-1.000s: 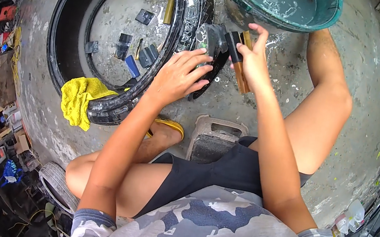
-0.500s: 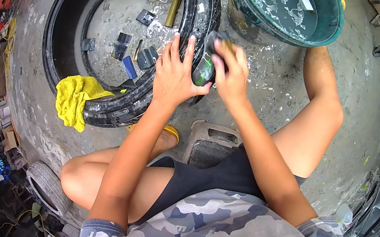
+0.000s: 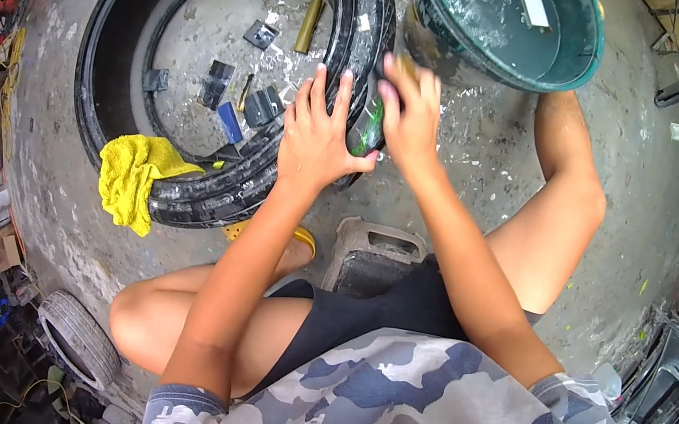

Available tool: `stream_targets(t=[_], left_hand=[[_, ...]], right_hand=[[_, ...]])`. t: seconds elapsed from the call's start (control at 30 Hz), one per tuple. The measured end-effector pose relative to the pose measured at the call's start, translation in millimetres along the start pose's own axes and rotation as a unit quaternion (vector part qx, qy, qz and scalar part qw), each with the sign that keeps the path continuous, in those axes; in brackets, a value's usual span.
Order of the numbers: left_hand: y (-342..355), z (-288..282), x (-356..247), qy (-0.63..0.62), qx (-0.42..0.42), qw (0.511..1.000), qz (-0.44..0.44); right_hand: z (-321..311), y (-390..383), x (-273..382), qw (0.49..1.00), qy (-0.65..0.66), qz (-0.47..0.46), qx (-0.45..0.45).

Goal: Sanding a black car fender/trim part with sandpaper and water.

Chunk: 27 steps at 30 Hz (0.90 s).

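My left hand (image 3: 315, 132) lies on the tread of a large black tire (image 3: 229, 185), its fingers spread and its thumb stretched to the right. Beside that thumb shows a dark, glossy surface with green marks (image 3: 367, 127); I cannot tell whether it belongs to the tire. My right hand (image 3: 411, 121) is closed just above and right of this surface, fingers bent round something small and brownish (image 3: 403, 70). Motion blur and the fingers hide what kind of thing it is. A yellow cloth (image 3: 138, 178) hangs over the tire's lower left part.
Inside the tire's ring lie a brass-coloured cylinder (image 3: 308, 25), a blue piece (image 3: 230, 122) and several dark pieces (image 3: 264, 106). A green tub (image 3: 586, 69) of foamy water stands at upper right, a white block (image 3: 533, 5) in it. A grey-brown handled seat (image 3: 345, 240) is under me.
My right hand has shifted slightly up and left, still closed and blurred. My left hand keeps its place on the tire. The foam in the tub has moved, and a dark object shows there.
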<state>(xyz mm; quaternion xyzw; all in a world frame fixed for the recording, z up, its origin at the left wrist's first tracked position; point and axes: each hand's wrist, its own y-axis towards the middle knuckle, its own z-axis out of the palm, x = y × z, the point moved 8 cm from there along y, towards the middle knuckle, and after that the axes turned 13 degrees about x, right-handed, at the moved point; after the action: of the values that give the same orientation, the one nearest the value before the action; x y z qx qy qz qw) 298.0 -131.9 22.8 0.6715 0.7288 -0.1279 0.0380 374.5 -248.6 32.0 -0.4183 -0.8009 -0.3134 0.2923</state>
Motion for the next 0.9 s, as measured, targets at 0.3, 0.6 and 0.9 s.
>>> stream_targets(t=[0.3, 0.6, 0.9], left_hand=[[5.3, 4.0, -3.1, 0.010, 0.006, 1.000, 0.001], [2.8, 0.1, 0.4, -0.002, 0.007, 1.000, -0.009], [1.7, 5.3, 5.8, 0.010, 0.024, 0.999, -0.022]], right_hand=[[2.3, 27.5, -6.6, 1.000, 0.019, 0.015, -0.014], [7.1, 14.3, 0.5, 0.999, -0.029, -0.019, 0.024], [3.8, -31.3, 1.4, 0.998, -0.015, -0.044, 0.044]])
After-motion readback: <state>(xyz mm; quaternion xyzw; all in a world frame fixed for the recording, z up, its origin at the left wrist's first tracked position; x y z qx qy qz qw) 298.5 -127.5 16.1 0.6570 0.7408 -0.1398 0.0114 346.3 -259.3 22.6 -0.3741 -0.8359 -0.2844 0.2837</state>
